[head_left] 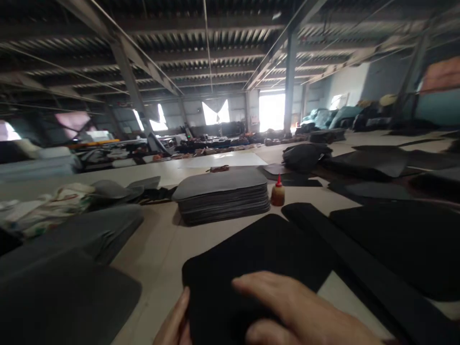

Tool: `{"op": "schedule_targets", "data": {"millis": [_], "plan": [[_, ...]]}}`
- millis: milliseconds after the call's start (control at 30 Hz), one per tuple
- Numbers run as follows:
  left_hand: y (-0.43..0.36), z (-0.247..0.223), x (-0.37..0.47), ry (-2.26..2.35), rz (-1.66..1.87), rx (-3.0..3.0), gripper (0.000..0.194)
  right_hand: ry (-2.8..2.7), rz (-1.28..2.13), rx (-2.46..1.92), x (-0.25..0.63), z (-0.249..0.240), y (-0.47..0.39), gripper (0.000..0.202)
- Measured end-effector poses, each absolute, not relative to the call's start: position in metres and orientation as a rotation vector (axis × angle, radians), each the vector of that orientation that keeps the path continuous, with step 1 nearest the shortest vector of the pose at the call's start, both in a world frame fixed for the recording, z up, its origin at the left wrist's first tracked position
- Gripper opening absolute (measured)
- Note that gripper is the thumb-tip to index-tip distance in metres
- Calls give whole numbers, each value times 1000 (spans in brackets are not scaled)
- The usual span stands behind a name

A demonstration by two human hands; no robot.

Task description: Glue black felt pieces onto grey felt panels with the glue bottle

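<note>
Panel [258,249] beneath right grip [291,306]

Observed tall grey steel column [289,91]. Recorded dark corrugated metal roofing [237,36] above it, pale grey panelled wall [238,101] behind, glaring white rectangular opening [272,114] just left, bright, partly draped window [215,119] farther left, broad beige tabletop [161,239] in front.

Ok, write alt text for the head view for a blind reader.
A person's bare left hand is at the left edge of a flat black sheet with rounded corners on a pale worktable; the right hand is over the sheet. Beyond sit a stack of round-cornered grey sheets and an amber bottle with a red pointed cap.
</note>
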State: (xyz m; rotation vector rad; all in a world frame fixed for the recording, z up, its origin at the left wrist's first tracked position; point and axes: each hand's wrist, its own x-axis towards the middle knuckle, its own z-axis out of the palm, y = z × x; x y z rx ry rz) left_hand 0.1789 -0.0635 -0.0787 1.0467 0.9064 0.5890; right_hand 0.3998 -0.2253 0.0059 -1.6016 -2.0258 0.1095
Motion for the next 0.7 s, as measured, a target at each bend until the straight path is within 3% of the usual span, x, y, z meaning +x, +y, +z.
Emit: {"op": "schedule_targets", "data": {"millis": [133, 267, 367, 533, 700], "plan": [[-78, -66, 169, 884, 491, 1054, 71, -1740, -67, -2030, 476, -48, -237, 37], [-79, -61, 177, 712, 508, 1100, 71, -1749, -184, -2148, 508, -98, -247, 31], [-61, -66, 177, 711, 625, 1158, 72, -1715, -321, -2065, 486, -109, -260, 33], [-24, -75, 161, 1096, 725, 1620, 73, -1700, -456, -1909, 443, -112, -268, 33], [-20, -78, 151, 1167, 695, 1895, 59, -1663, -383, -1936, 444, -119, -263, 33]]}}
